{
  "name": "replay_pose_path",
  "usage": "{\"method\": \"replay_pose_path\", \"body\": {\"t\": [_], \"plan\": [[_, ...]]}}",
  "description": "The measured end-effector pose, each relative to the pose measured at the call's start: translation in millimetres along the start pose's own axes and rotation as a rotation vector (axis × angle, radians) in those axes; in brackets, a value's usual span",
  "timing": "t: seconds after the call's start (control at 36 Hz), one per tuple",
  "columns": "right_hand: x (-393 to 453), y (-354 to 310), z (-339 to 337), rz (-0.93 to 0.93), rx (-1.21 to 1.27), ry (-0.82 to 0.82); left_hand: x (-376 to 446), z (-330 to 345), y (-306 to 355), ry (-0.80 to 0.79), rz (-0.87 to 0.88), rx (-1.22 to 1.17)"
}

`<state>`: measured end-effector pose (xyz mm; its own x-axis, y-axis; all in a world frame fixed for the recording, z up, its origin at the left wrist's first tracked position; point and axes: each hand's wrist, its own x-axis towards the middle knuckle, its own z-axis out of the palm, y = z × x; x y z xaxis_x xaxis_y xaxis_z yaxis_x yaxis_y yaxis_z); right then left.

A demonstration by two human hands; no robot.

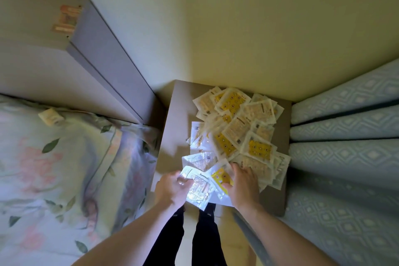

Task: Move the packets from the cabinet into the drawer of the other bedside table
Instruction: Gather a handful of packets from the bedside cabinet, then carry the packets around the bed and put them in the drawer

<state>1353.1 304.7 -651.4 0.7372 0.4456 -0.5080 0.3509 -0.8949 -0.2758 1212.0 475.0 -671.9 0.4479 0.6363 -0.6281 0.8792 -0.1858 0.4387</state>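
Observation:
A heap of several white and yellow packets point(239, 127) covers the right and middle of a grey-brown bedside table top point(174, 114). At the table's near edge my left hand point(170, 190) grips a bunch of clear-white packets point(197, 190). Beside it my right hand point(244, 183) holds a yellow-printed packet point(220, 176), thumb on its lower edge, fingers over the near end of the heap. No drawer shows in the head view.
A bed with a floral pillow point(54, 157) lies to the left, with one stray packet point(50, 116) on it. A grey headboard point(103, 67) runs along the wall. A pale blue patterned curtain point(345, 136) hangs to the right. My dark-trousered legs point(190, 237) stand before the table.

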Motion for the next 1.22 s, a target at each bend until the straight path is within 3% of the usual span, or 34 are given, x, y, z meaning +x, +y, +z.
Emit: {"method": "replay_pose_path", "body": {"t": [0.28,0.47,0.58,0.72,1.0,1.22], "plan": [[-40,7,-21,0.141,0.433,0.000,-36,-39,13,0.047,0.146,-0.175],[-90,2,-70,0.182,0.651,0.041,-90,-84,37,0.032,0.152,-0.125],[-115,-5,-96,0.106,0.625,0.029,-127,-116,45,0.044,0.126,-0.019],[-136,-23,-121,-0.009,0.549,-0.023,-180,-153,49,0.127,0.155,-0.093],[-180,-92,-165,-0.371,0.369,-0.243,-272,-172,-16,0.459,-0.016,-0.204],[-256,-171,-152,-0.599,0.254,-0.501,-379,-177,-105,0.606,-0.198,-0.384]]}}
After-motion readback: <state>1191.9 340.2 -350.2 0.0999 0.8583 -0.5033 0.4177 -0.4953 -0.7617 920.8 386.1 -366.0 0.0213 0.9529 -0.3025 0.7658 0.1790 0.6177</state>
